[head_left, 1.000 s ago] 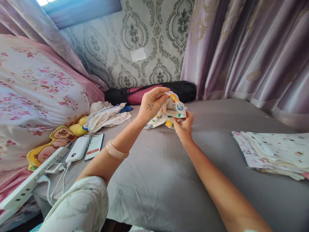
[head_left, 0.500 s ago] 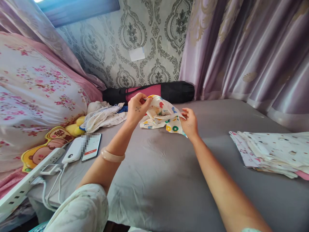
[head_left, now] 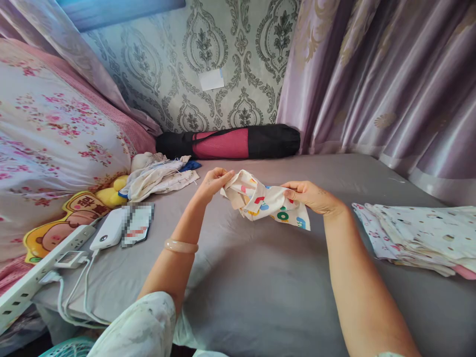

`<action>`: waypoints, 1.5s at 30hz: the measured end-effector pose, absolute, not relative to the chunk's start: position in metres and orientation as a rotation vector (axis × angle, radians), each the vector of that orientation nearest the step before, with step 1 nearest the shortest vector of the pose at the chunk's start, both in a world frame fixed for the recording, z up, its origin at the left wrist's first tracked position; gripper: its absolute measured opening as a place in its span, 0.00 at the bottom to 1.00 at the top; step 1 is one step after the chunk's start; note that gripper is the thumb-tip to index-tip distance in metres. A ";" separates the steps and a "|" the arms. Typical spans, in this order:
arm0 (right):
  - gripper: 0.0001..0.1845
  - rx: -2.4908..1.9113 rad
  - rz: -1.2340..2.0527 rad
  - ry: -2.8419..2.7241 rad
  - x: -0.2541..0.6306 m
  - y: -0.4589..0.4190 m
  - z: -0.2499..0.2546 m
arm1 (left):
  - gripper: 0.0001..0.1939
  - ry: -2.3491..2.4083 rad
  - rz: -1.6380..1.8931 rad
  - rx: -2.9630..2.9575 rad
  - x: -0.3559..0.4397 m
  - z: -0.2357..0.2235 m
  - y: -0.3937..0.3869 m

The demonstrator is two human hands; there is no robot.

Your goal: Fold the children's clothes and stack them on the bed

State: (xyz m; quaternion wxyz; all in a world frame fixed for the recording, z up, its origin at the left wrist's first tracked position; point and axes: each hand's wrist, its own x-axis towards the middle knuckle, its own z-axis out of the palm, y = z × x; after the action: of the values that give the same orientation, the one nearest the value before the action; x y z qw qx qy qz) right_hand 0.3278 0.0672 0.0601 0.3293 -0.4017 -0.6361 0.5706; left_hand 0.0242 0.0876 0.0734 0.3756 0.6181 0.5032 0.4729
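A small white cloth garment (head_left: pixel 266 198) with colourful printed shapes hangs crumpled between my two hands, above the grey bedsheet (head_left: pixel 256 277). My left hand (head_left: pixel 215 182) pinches its upper left edge between thumb and fingers. On the other side my right hand (head_left: pixel 307 196) grips the cloth, thumb in front and fingers behind. Its lower right corner droops below my right hand. The folds hide the garment's full shape.
At right lies a stack of folded patterned cloths (head_left: pixel 412 235). Crumpled clothes (head_left: pixel 159 176), a phone (head_left: pixel 138 225), a white power bank (head_left: pixel 108 230) and a power strip (head_left: pixel 44 267) with cables are at left. A black and pink rolled bag (head_left: pixel 223 143) lies against the wall.
Both hands have come lower, and my right hand has shifted right and turned its grip. The garment is now drawn out sideways between them.
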 end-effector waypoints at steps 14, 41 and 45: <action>0.18 -1.244 1.231 -1.747 0.346 0.082 0.045 | 0.26 1.008 1.131 1.181 0.054 0.036 0.093; 0.26 -1.289 1.301 -1.213 0.349 0.096 0.016 | 0.28 0.747 0.967 1.354 0.042 0.044 0.083; 0.24 -1.295 1.318 -1.169 0.352 0.098 0.011 | 0.20 0.823 1.026 1.404 0.048 0.042 0.085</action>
State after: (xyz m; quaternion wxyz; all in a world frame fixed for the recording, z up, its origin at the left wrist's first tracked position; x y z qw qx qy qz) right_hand 0.3522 0.0977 0.0106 0.4597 -0.5260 -0.4747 0.5354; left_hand 0.0476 0.0847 0.0416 0.5720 0.5988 0.3508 0.4373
